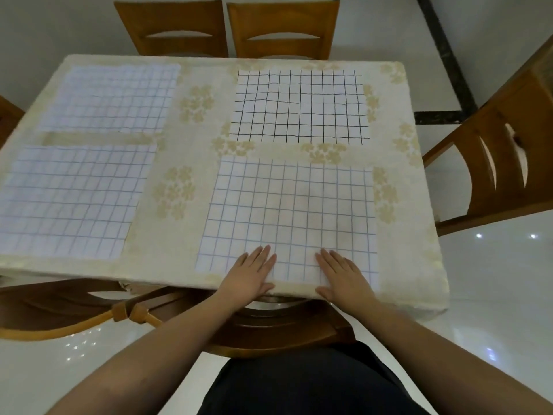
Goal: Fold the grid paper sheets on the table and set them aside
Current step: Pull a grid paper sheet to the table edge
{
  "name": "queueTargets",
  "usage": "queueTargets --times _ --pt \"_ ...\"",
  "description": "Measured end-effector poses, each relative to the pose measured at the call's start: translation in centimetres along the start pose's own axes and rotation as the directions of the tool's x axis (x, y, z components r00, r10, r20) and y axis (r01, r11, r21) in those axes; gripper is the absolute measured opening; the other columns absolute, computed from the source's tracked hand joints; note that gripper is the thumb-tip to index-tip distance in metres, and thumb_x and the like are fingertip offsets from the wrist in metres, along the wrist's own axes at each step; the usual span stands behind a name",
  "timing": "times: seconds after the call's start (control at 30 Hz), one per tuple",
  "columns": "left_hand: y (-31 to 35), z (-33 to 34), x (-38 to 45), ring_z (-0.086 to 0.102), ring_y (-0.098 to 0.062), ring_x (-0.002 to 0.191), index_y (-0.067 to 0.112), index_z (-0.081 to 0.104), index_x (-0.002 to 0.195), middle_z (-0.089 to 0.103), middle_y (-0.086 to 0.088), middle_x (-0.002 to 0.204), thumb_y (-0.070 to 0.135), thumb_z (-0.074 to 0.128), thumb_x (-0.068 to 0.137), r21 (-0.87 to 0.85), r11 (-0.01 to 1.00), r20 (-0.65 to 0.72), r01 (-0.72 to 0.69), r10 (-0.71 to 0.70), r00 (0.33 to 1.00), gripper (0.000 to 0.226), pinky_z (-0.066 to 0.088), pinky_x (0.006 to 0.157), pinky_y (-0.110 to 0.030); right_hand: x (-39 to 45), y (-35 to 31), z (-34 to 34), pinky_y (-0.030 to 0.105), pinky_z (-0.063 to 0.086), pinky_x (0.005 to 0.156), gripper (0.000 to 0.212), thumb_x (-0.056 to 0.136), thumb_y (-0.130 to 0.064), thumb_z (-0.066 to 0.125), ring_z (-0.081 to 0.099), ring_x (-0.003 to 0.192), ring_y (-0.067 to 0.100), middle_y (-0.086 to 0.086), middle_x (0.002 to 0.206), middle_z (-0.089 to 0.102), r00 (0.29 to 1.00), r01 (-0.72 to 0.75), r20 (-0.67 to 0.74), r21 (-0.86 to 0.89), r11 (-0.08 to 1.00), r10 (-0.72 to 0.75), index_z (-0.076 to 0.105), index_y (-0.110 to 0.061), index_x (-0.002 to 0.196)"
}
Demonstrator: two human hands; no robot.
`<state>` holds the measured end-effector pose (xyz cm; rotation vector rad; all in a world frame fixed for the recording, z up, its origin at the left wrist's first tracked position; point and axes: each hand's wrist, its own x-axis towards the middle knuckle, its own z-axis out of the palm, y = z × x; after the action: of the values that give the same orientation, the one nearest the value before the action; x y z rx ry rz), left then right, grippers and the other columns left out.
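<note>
Worktop: a rectangular worktop (191, 163) under a cream cloth with pale flower prints, wooden chairs around it.
Sheets: four grid paper sheets lie flat and unfolded, well apart from each other.
Near-right sheet: the blue-lined sheet (293, 211) lies closest to the person, its near edge running along the worktop's front edge.
Far-right sheet: the black-lined sheet (299, 106) lies beyond it.
Left sheets: one pale-lined sheet (68, 202) lies near and another (110, 97) far.
Left hand: the left hand (253, 277) lies flat on the near edge of the blue-lined sheet, fingers straight and close together, gripping nothing.
Right hand: the right hand (344, 275) lies flat the same way, just beside the other, palm down on the paper.
Step in hand: most likely starting the first fold on the blue-lined sheet; nothing is folded yet.
Doing it well: slip the fingertips under the two near corners, carry that edge over to meet the far edge, line up the corners along the grid lines, then press the crease from the middle outward.
Risk: thin paper may slide on the cloth, so keep one palm anchoring it.
</note>
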<state>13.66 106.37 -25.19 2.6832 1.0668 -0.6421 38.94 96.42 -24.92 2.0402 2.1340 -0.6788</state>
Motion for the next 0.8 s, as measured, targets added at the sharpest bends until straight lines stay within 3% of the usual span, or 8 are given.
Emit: queueTargets --times 0.1,0.23,0.37,0.47,0.63,0.8 --pt "0.1 0.1 -0.3 -0.001 -0.024 0.15 0.019 0.0 0.154 -0.006 -0.007 0.162 0.051 0.03 0.1 0.006 1.0 -0.01 -0.004 0.005 1.0 0.07 0.009 0.12 -0.043 -0.3 -0.2 0.4 0.034 -0.004 0.115 0.08 0.095 -0.053 0.046 0.004 0.15 0.022 0.003 0.163 0.002 1.0 0.01 -0.019 -0.023 1.0 -0.011 0.004 -0.019 0.155" --pt "0.5 0.2 -0.9 0.0 -0.027 0.149 0.016 0.002 0.154 -0.003 -0.01 0.162 0.042 0.03 0.103 0.011 1.0 -0.024 -0.026 0.026 0.999 0.063 0.01 0.12 -0.044 -0.7 0.1 0.8 0.041 0.011 0.117 0.08 0.091 -0.054 0.052 0.025 0.146 0.027 0.008 0.159 0.023 0.997 0.046 -0.056 -0.09 0.995 -0.052 0.02 -0.016 0.153" --pt "0.7 0.8 -2.3 0.0 -0.035 0.148 0.013 0.0 0.153 -0.004 -0.019 0.16 0.01 0.043 0.099 0.097 0.99 -0.045 -0.104 0.109 0.993 0.07 0.012 0.119 -0.048 -1.1 0.6 1.0 0.045 0.024 0.113 0.093 0.076 -0.061 0.066 0.039 0.138 0.027 0.007 0.153 0.037 0.997 0.083 0.005 -0.179 0.98 -0.083 0.031 -0.017 0.151" --pt "0.6 1.0 -2.9 -0.004 -0.035 0.148 0.013 -0.003 0.154 -0.01 -0.019 0.16 -0.002 0.046 0.093 0.14 0.98 -0.016 -0.139 0.143 0.99 0.079 0.012 0.12 -0.049 -1.5 0.8 1.2 0.043 0.033 0.108 0.095 0.067 -0.052 0.079 0.051 0.129 0.025 0.005 0.145 0.049 0.997 0.076 -0.003 -0.198 0.977 -0.078 0.039 -0.018 0.146" --pt "0.0 0.8 -3.1 -0.001 -0.031 0.149 0.012 0.001 0.154 -0.006 -0.015 0.161 0.0 0.05 0.092 0.144 0.981 0.005 -0.13 0.131 0.991 0.08 0.014 0.12 -0.047 -2.0 0.7 1.5 0.041 0.04 0.103 0.075 0.071 -0.041 0.081 0.058 0.122 0.023 0.003 0.137 0.058 0.989 0.107 -0.08 -0.218 0.97 -0.127 0.053 -0.018 0.136" --pt "0.5 0.8 -2.7 0.014 -0.031 0.148 0.011 0.013 0.152 0.012 -0.015 0.16 0.03 0.034 0.104 0.094 0.992 -0.028 -0.081 0.084 0.996 0.055 0.021 0.118 -0.047 -2.1 0.7 0.7 0.036 0.055 0.086 0.042 0.058 -0.025 0.089 0.07 0.096 0.018 -0.001 0.105 0.073 0.965 0.127 -0.188 -0.27 0.954 -0.182 0.075 -0.022 0.097"
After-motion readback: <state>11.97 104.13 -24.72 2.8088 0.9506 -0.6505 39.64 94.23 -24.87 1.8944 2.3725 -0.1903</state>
